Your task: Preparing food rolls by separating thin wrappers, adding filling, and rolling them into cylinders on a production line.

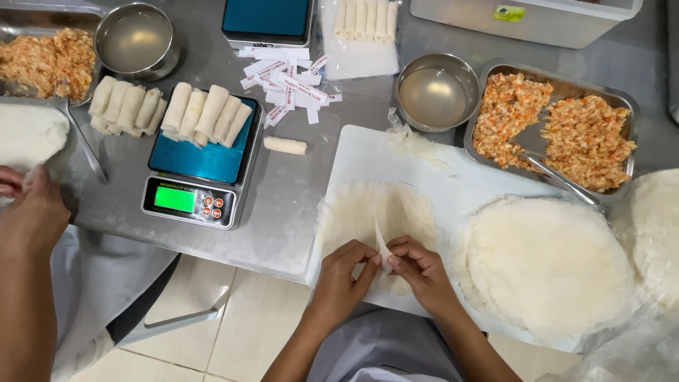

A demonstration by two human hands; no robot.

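Both hands pinching a wrapper edge at the bench front

Left hand (343,272) & right hand (417,269) are meeting fingertip to fingertip, fingers grasping the lifted flap of the thin wrapper (375,212) (lying on the white board (368,145)); palms are facing down, so the grip underneath is hidden.

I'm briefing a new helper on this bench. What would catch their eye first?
At the bottom centre, the left hand and right hand pinch the edge of a thin white round wrapper on the white cutting board. To the right lies a tall stack of round white wrappers, with a steel tray of orange-flecked filling behind it. At the left, pale finished rolls rest on a blue-topped digital scale.
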